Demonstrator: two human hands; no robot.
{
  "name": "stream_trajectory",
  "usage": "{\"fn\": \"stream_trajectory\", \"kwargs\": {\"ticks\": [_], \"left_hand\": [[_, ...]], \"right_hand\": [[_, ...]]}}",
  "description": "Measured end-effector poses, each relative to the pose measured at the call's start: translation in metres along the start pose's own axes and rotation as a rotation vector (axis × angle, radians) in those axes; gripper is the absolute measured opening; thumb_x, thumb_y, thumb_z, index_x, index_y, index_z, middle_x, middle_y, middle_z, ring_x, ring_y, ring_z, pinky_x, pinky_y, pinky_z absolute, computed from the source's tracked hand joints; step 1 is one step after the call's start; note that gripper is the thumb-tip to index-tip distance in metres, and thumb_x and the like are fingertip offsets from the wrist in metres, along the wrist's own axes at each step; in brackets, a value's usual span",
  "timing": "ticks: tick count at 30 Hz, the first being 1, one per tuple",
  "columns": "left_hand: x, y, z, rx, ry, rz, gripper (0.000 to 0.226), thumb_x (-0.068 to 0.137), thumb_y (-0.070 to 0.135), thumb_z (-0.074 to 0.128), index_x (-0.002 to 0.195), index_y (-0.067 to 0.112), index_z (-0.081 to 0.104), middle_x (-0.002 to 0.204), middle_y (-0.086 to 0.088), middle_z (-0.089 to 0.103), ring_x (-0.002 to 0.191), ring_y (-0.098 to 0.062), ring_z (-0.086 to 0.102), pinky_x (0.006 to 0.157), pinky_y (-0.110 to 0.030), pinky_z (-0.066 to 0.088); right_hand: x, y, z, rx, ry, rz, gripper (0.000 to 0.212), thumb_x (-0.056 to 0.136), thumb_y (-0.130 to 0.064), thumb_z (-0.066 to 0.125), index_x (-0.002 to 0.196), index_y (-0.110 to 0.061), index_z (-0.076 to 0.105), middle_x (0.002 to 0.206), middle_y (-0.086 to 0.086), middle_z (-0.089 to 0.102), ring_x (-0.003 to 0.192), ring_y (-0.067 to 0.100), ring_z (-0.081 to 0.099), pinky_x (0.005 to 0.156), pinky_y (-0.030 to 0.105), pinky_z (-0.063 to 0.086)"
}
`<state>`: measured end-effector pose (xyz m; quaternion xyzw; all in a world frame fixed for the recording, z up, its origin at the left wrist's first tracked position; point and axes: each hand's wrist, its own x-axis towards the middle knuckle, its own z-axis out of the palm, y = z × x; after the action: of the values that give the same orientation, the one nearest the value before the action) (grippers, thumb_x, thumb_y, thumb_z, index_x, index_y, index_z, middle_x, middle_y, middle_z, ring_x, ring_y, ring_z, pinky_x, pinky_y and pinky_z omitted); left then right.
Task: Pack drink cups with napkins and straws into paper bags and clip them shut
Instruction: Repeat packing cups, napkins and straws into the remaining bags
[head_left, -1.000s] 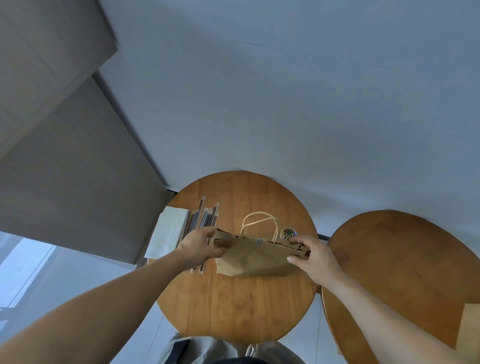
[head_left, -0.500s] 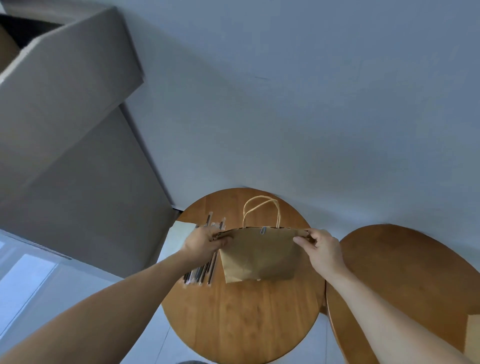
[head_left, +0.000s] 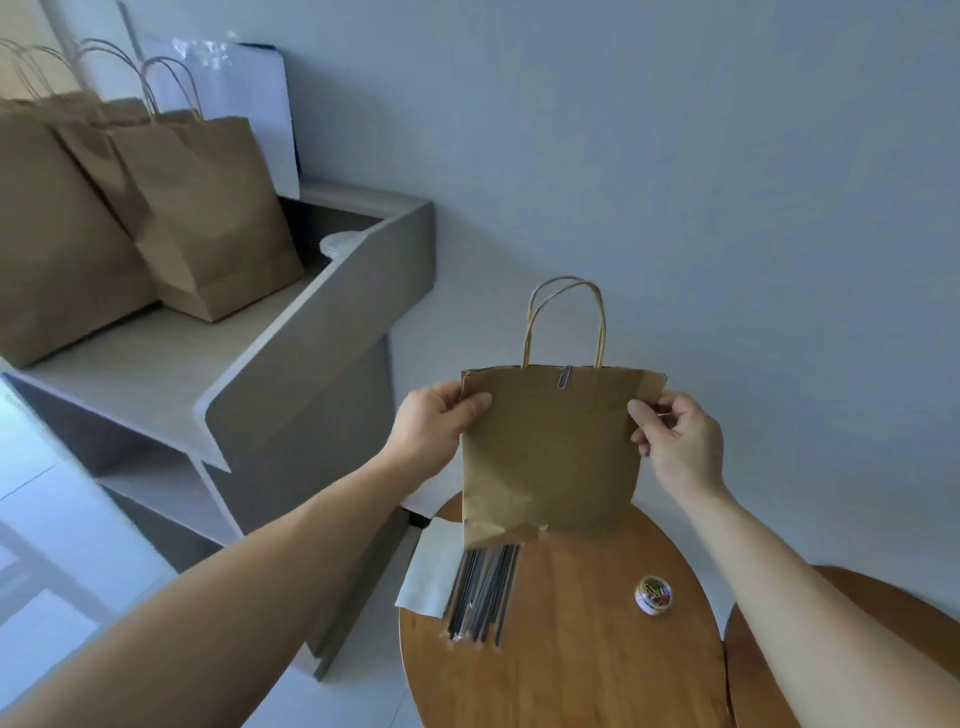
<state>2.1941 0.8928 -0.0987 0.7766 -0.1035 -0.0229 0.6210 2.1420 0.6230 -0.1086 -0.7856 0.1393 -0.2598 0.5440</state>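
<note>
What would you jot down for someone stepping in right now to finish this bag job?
Left hand and right hand each pinch a top corner of the paper bag, held up above the round table.
A paper clip already sits on the bag's top edge.
On the table: straws, napkins, tub of clips.
Other bags stand on the grey counter.
Left: set this bag down, likely with them.
</note>
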Motion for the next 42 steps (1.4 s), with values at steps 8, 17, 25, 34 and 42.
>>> {"fn": "stream_trajectory", "kwargs": {"ticks": [8, 17, 25, 34, 42], "left_hand": [[-0.001, 0.074, -0.089, -0.096, 0.254, 0.182, 0.011, 0.094, 0.029, 0.066, 0.087, 0.025, 0.073, 0.080, 0.012, 0.076, 0.073, -0.001, 0.069, 0.062, -0.010, 0.049], [0.029, 0.147, -0.183, -0.148, 0.521, 0.382, 0.015, 0.090, 0.036, 0.066, 0.084, 0.025, 0.074, 0.089, -0.003, 0.076, 0.080, -0.016, 0.069, 0.076, -0.040, 0.058], [0.032, 0.175, -0.277, -0.041, 0.801, 0.462, 0.017, 0.089, 0.035, 0.067, 0.083, 0.021, 0.074, 0.093, -0.009, 0.075, 0.085, -0.022, 0.068, 0.083, -0.046, 0.056], [0.027, 0.107, -0.396, 0.155, 1.064, 0.353, 0.020, 0.095, 0.032, 0.063, 0.076, 0.028, 0.066, 0.063, 0.020, 0.063, 0.059, 0.003, 0.055, 0.056, -0.019, 0.045], [0.026, 0.026, -0.473, 0.292, 1.089, 0.228, 0.031, 0.095, 0.035, 0.061, 0.083, 0.007, 0.066, 0.077, -0.013, 0.067, 0.069, -0.022, 0.058, 0.062, -0.034, 0.046]], "right_hand": [[0.013, -0.117, 0.063, 0.105, 0.036, -0.163, 0.010, 0.090, -0.021, 0.070, 0.094, -0.013, 0.066, 0.059, 0.001, 0.062, 0.049, 0.011, 0.056, 0.059, 0.034, 0.051], [0.067, -0.256, 0.129, 0.268, -0.091, -0.371, 0.012, 0.085, -0.022, 0.073, 0.080, -0.030, 0.065, 0.074, -0.011, 0.066, 0.046, 0.003, 0.056, 0.053, 0.028, 0.051], [0.086, -0.332, 0.235, 0.456, -0.308, -0.434, 0.004, 0.086, -0.017, 0.070, 0.087, -0.019, 0.067, 0.074, -0.004, 0.066, 0.047, 0.006, 0.055, 0.047, 0.021, 0.048], [0.063, -0.350, 0.412, 0.405, -0.627, -0.333, 0.007, 0.093, -0.013, 0.064, 0.087, -0.016, 0.062, 0.079, 0.005, 0.066, 0.052, 0.008, 0.061, 0.055, 0.025, 0.053], [0.041, -0.335, 0.536, 0.252, -0.713, -0.296, 0.009, 0.094, -0.007, 0.063, 0.102, -0.004, 0.063, 0.087, 0.010, 0.066, 0.058, 0.014, 0.065, 0.058, 0.030, 0.058]]}}
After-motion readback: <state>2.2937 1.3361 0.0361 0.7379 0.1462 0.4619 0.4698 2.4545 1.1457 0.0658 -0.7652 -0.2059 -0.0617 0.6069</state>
